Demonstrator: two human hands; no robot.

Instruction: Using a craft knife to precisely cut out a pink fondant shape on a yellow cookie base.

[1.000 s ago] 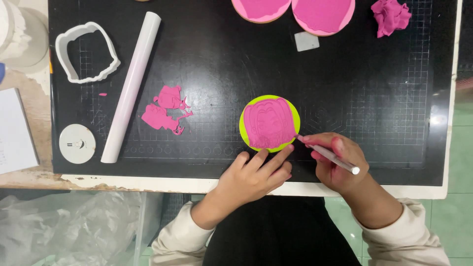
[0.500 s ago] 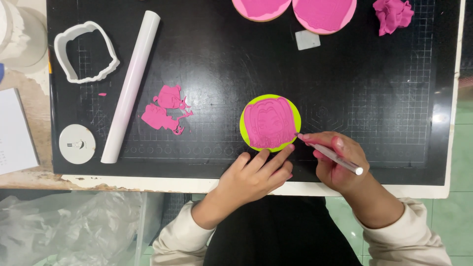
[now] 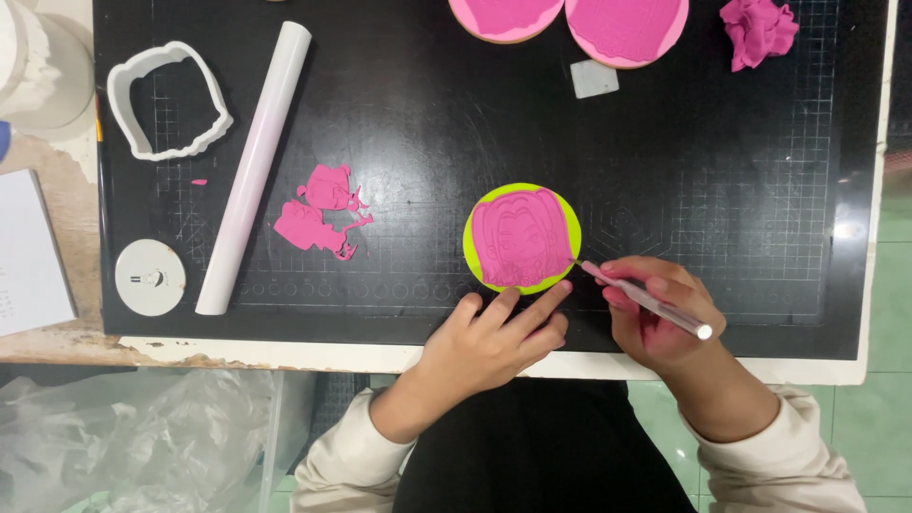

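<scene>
One head-worn camera looks straight down, fairly close, at the black cutting mat (image 3: 427,123) and table edge.

Two pink discs (image 3: 570,19) are cut off by the top edge, well above the fingers (image 3: 532,309). The stick's (image 3: 646,302) middle is hidden inside the right hand (image 3: 655,313); its tip is too fine to tell. A white tub (image 3: 38,66) leaves the left edge.

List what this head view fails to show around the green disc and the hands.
- Head view: round lime-green disc top, mostly covered by the embossed pink clay sheet.
- Thin clear needle tool tip: too small to tell if it touches.
- Two pink round discs: cut by the top edge.
- Left hand palm: faces down.
- Right hand grips the tool.
</scene>
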